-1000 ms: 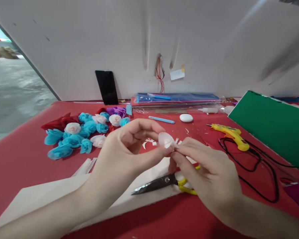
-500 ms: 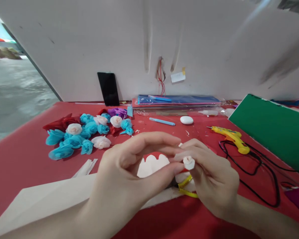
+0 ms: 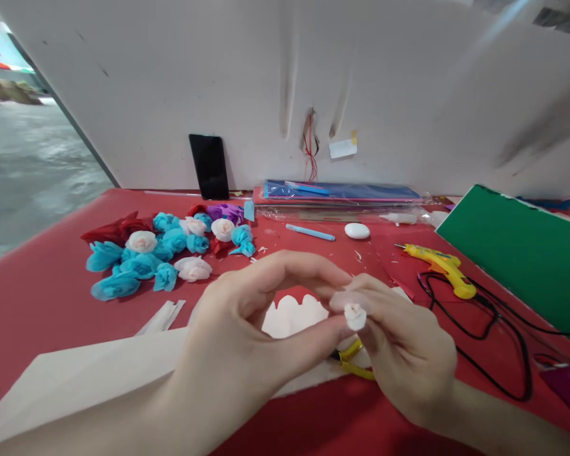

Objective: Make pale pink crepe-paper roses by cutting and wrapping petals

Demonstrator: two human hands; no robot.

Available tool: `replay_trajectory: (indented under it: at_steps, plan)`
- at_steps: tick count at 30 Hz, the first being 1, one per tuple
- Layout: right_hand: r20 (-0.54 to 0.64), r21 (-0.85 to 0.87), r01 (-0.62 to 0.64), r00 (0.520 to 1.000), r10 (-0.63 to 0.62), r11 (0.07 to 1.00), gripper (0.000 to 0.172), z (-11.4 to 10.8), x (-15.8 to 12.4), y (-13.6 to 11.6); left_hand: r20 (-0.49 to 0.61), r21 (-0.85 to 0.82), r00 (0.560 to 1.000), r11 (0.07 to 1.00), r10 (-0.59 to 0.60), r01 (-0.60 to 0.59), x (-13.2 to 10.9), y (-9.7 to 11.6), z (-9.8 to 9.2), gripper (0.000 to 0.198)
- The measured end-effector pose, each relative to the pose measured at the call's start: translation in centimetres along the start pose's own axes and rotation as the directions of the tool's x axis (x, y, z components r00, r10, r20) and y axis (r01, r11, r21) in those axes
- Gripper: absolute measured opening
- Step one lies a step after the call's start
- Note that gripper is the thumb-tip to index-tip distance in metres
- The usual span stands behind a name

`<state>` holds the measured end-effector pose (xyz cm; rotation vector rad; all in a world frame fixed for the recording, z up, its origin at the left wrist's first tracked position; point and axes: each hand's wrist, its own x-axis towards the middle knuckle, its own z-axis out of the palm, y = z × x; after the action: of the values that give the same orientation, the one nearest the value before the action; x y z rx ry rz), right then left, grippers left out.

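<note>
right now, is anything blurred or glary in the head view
Head view: the wall at upper right is smeared into streaks, likely wide-lens stretch; light is soft and even, no glare; the paper rose pinched between left hand and right hand is sharp.

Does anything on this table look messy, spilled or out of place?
Minor only: white paper scraps lie scattered on the red table near the glue gun, whose black cord loops loosely. The left hand and right hand pinch a paper bud.
</note>
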<state>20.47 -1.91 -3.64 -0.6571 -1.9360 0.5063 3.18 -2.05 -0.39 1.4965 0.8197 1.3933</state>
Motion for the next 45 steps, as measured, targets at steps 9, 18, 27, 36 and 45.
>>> replay_trajectory:
  at_steps: [9, 18, 27, 36, 45]
  plan:
    - [0.0, 0.002, 0.014, 1.0, -0.014, 1.0, 0.025, -0.1, 0.4, -0.5, 0.017, 0.07, 1.0, 0.998, -0.002, 0.0, 0.1, 0.1, -0.3, 0.028]
    - [-0.013, 0.261, -0.337, 0.936, 0.353, 0.905, 0.035, 0.3, 0.8, -1.6, 0.107, 0.079, 0.989, 0.992, -0.106, 0.098, 0.3, -0.1, -1.5, 0.025]
    - [0.105, 0.352, -0.394, 0.918, 0.382, 0.849, 0.036, 0.3, 0.5, -1.5, 0.042, 0.222, 0.998, 0.974, -0.049, 0.039, 1.0, 0.3, -1.9, 0.022]
    - [0.226, 0.492, -0.469, 0.882, 0.413, 0.733, 0.038, 0.3, 0.5, -1.5, 0.038, 0.181, 0.994, 0.979, -0.1, 0.091, 0.8, 1.2, -2.0, 0.029]
    - [0.355, 0.681, -0.539, 0.835, 0.42, 0.496, 0.034, 0.5, 0.4, -2.0, 0.095, 0.088, 0.992, 0.993, -0.088, 0.08, 1.0, 1.2, -1.7, 0.027]
